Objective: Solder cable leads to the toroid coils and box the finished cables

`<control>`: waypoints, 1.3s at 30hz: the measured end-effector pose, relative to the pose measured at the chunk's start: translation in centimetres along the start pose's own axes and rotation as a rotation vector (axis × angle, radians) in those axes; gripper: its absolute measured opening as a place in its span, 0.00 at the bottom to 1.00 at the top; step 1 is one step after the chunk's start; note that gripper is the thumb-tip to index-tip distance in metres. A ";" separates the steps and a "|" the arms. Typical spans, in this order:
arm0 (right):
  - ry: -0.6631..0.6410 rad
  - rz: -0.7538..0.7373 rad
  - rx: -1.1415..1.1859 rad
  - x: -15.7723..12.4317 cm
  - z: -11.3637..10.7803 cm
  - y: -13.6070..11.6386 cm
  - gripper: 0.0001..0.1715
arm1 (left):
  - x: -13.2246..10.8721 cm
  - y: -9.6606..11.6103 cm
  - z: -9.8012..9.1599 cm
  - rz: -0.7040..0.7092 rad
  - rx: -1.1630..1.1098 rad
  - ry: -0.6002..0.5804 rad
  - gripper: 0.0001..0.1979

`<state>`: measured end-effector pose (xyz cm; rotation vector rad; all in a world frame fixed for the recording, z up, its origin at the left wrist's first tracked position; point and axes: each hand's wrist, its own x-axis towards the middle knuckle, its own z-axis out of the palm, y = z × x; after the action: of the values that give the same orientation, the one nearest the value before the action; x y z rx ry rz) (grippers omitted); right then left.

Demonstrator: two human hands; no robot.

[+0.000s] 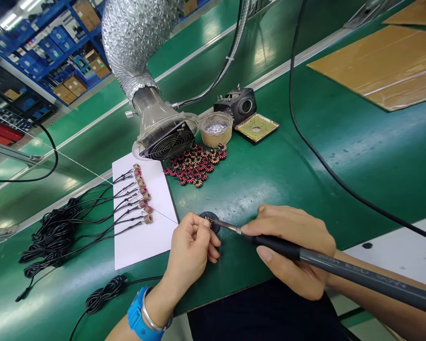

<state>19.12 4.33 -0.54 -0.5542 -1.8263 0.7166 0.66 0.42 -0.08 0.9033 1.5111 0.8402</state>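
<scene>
Your right hand (291,225) is clenching a soldering iron (323,264), its tip just beside the small toroid coil (208,220) your left fingers (199,225) are pinching; one slip could burn them.

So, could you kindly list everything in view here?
Soldering iron: one, black and grey, at the coil.
Toroid coil: one, copper, over a black pad.
Wired toroid coils: about eight, black leads, on white paper.
Loose toroid coils: many, red and black, beside the paper.
Solder pot: one, tan, behind them.
Sponge tray: one, yellow, beside the pot.
Iron stand: one, black, behind the tray.
Fume duct: one, silver, overhead.
Left hand: one, holding the coil.
Right hand: one, holding the iron.
</scene>
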 end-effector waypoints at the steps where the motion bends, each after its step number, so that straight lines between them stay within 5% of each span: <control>1: 0.007 0.003 0.003 0.0 0.0 -0.1 0.15 | 0.0 0.0 0.0 -0.001 -0.001 0.000 0.14; 39: 0.090 0.047 -0.015 -0.1 -0.1 0.0 0.18 | 0.1 0.0 -0.4 -0.081 -0.083 -0.032 0.16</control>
<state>19.22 4.25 -0.57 -0.6316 -1.7412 0.6994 0.22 0.50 -0.04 0.7860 1.4649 0.8197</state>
